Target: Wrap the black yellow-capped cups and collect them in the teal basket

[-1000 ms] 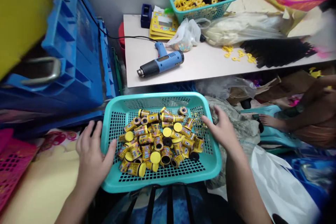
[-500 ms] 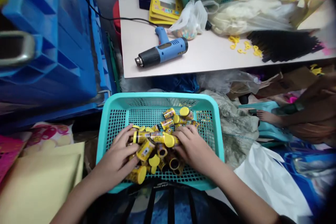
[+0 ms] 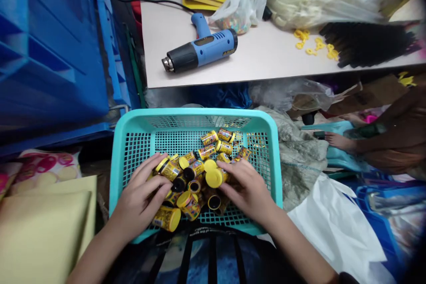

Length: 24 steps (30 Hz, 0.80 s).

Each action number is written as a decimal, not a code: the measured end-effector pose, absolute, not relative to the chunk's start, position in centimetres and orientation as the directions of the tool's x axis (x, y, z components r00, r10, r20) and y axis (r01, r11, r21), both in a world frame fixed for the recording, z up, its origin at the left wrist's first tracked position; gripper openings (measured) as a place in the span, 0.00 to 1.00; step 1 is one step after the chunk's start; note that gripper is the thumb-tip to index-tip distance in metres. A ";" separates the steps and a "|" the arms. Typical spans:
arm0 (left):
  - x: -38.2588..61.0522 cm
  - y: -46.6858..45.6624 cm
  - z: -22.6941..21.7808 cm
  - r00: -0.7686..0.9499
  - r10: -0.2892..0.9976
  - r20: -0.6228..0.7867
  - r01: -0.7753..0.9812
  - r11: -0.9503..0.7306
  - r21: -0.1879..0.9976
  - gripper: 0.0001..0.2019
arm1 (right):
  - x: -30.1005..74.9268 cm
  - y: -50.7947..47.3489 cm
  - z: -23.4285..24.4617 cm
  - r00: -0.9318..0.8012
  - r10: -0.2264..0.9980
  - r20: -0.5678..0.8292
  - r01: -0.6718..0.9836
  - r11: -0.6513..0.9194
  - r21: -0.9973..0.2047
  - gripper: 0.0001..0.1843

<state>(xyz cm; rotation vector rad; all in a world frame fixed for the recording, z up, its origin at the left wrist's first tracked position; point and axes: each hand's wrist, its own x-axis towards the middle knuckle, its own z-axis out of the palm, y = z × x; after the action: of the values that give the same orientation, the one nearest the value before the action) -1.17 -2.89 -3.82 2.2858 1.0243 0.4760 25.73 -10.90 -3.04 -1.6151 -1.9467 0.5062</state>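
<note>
Loosely, yellow-capped canisters (image 3: 196, 173) are cupped between the half-open left hand (image 3: 141, 197) and right hand (image 3: 248, 191), none gripped; likely light, rigid, rollable, best pinched across barrels.

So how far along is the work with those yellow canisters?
Done: small yellow-capped canisters sit heaped in the teal plastic mesh basket. In hand: left hand and right hand rest on the pile, cupping it. Left: all are inside; some show open ends.
</note>
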 end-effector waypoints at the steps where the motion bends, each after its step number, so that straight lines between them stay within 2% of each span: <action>1: -1.1 -2.9 -3.8 0.639 0.765 0.084 0.557 -0.535 0.635 0.08 | 25.8 -10.8 -3.1 -0.079 0.980 0.182 0.764 0.176 -0.621 0.19; 7: -0.6 -3.2 -3.7 0.616 0.781 0.106 0.570 -0.534 0.624 0.08 | 25.8 -10.5 -3.5 -0.013 0.983 0.185 0.769 0.128 -0.626 0.19; 11: -0.3 -2.6 -2.4 0.593 0.782 0.192 0.565 -0.574 0.593 0.06 | 25.9 -10.4 -3.3 0.015 0.983 0.181 0.748 0.109 -0.655 0.19; 14: 1.1 -1.0 -0.7 0.628 0.737 0.251 0.533 -0.642 0.551 0.07 | 26.0 -10.3 -3.0 0.030 0.976 0.214 0.733 0.124 -0.669 0.21; 16: 2.8 0.3 0.1 0.682 0.691 0.241 0.506 -0.683 0.526 0.07 | 25.9 -10.3 -2.9 0.021 0.975 0.223 0.730 0.137 -0.669 0.22; 18: 5.1 1.6 0.3 0.750 0.638 0.175 0.486 -0.710 0.510 0.09 | 25.9 -10.4 -2.8 0.009 0.976 0.219 0.737 0.141 -0.661 0.22; 21: 8.8 3.2 -1.0 0.834 0.552 -0.014 0.491 -0.730 0.476 0.17 | 25.8 -10.6 -2.9 0.006 0.967 0.255 0.750 0.164 -0.640 0.20; 24: 11.4 4.3 -2.6 0.841 0.516 -0.164 0.529 -0.718 0.453 0.22 | 25.9 -11.0 -3.1 0.009 0.963 0.270 0.766 0.167 -0.620 0.19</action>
<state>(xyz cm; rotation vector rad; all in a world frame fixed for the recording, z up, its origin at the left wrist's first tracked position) 11.43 4.30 -2.63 2.5254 0.7675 -0.0357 25.85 -10.96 -3.13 -1.6419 -1.7985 0.3872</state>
